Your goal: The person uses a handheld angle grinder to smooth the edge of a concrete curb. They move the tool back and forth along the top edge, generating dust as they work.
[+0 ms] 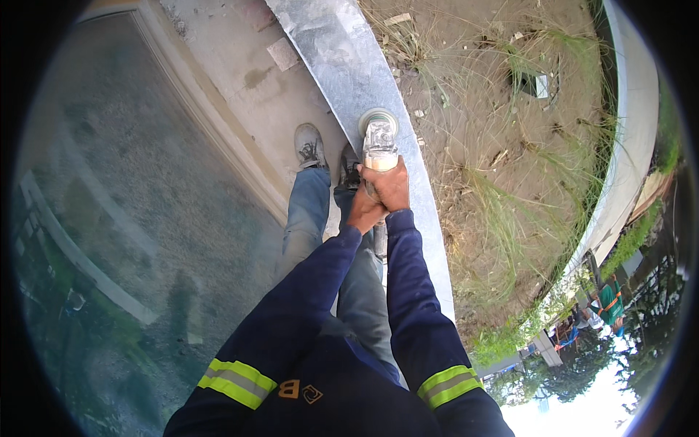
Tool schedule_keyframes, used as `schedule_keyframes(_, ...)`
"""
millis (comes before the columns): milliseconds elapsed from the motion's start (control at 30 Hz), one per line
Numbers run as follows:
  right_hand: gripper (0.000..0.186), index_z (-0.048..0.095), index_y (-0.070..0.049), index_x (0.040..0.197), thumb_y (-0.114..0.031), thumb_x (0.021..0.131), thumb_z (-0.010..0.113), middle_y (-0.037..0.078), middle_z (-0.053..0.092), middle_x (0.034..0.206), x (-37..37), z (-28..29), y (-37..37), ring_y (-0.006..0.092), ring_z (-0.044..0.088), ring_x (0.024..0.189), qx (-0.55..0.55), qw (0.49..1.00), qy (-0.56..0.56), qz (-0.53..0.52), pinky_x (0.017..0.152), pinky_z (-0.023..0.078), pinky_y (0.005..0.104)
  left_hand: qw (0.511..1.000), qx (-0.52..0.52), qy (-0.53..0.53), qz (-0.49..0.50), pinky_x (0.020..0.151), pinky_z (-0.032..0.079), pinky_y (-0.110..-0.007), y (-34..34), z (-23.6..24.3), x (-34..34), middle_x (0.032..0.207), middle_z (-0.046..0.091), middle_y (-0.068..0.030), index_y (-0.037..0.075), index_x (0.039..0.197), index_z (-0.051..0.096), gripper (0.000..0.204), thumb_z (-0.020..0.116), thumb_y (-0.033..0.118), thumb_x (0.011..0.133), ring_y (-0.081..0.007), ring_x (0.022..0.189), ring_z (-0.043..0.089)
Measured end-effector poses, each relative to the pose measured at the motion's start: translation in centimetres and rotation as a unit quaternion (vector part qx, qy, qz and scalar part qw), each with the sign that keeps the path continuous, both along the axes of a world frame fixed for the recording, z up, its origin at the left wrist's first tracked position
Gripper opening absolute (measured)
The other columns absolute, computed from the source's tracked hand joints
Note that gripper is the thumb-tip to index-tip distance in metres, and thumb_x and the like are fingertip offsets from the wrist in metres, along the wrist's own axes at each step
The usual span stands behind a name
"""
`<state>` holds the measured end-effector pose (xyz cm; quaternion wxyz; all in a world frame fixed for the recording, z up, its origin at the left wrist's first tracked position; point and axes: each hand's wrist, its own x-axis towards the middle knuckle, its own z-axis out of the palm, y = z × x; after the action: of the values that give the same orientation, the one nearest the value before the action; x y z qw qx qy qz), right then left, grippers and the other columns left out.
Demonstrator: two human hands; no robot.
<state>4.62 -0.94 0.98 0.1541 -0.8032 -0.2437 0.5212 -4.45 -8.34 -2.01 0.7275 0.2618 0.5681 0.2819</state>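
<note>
Both my hands are wrapped round an angle grinder (380, 140) coated in pale dust. Its round disc (380, 116) lies against the top of a grey, smooth-faced low wall (354, 65) that curves past my legs. My right hand (394, 183) grips the body just behind the grinder's head. Lower and to the left, my left hand (368, 209) closes round the rear of the body, and part of its fingers is hidden. The grinder's tail end (380, 240) shows between my forearms. Whether the disc is spinning cannot be made out.
Sandy ground with grass tufts (502, 189) lies right of the wall, with a small box-like object (535, 85) in it. A second curved wall (632, 138) bounds it. Left of my shoes (309, 146) are a concrete strip (240, 95) and a large glass pane (153, 182). A person (610, 304) stands far right.
</note>
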Motion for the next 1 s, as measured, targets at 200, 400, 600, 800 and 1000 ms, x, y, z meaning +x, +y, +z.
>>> schedule_keyframes(200, 0.075, 0.062, 0.008, 0.116, -0.04, 0.069, 0.094, 0.03, 0.075, 0.108, -0.3, -1.3, 1.9, 0.0456, 0.075, 0.104, 0.035, 0.999, -0.013, 0.038, 0.09, 0.058, 0.0494, 0.999, -0.051, -0.005, -0.006, 0.107, 0.051, -0.037, 2.6, -0.7, -0.4, 0.138, 0.064, -0.0114, 0.004, 0.15, 0.044, 0.082, 0.086, 0.005, 0.08, -0.0251, 0.126, 0.064)
schedule_keyframes(400, 0.075, 0.062, 0.007, 0.119, -0.037, 0.068, 0.095, 0.028, 0.076, 0.109, -0.7, 0.0, 0.3, 0.0418, 0.076, 0.105, 0.001, 1.0, -0.01, 0.018, 0.092, 0.058, 0.0476, 0.999, -0.049, 0.008, -0.008, 0.111, 0.049, -0.037, 0.3, 0.2, -0.8, 0.143, 0.062, -0.0118, 0.005, 0.155, 0.041, 0.089, 0.088, 0.006, 0.08, -0.0253, 0.131, 0.062)
schedule_keyframes(600, 0.076, 0.062, 0.008, 0.121, -0.035, 0.068, 0.095, 0.027, 0.076, 0.113, 0.9, -0.4, 1.6, 0.0395, 0.075, 0.107, 0.006, 1.0, -0.019, -0.01, 0.093, 0.057, 0.0464, 0.995, -0.063, 0.035, -0.07, 0.109, 0.05, -0.038, 2.0, -1.0, 0.6, 0.142, 0.063, -0.0129, 0.003, 0.154, 0.041, 0.088, 0.088, 0.007, 0.079, -0.0261, 0.131, 0.062)
schedule_keyframes(800, 0.075, 0.063, 0.006, 0.118, -0.04, 0.067, 0.094, 0.029, 0.076, 0.111, -1.2, -0.8, 2.3, 0.0444, 0.075, 0.107, -0.003, 0.998, -0.021, 0.052, 0.093, 0.057, 0.0502, 0.999, -0.05, 0.015, 0.003, 0.11, 0.051, -0.038, 2.9, 0.7, -1.2, 0.14, 0.064, -0.0115, 0.004, 0.152, 0.043, 0.084, 0.087, 0.005, 0.08, -0.0249, 0.13, 0.063)
schedule_keyframes(1000, 0.077, 0.062, 0.008, 0.119, -0.039, 0.067, 0.095, 0.03, 0.076, 0.111, -1.1, 0.5, 0.2, 0.0436, 0.075, 0.107, -0.032, 0.999, -0.014, 0.034, 0.094, 0.058, 0.0493, 0.996, -0.071, 0.036, -0.034, 0.11, 0.05, -0.038, 0.4, 1.5, -1.2, 0.143, 0.061, -0.0118, 0.005, 0.156, 0.038, 0.089, 0.087, 0.006, 0.081, -0.025, 0.131, 0.062)
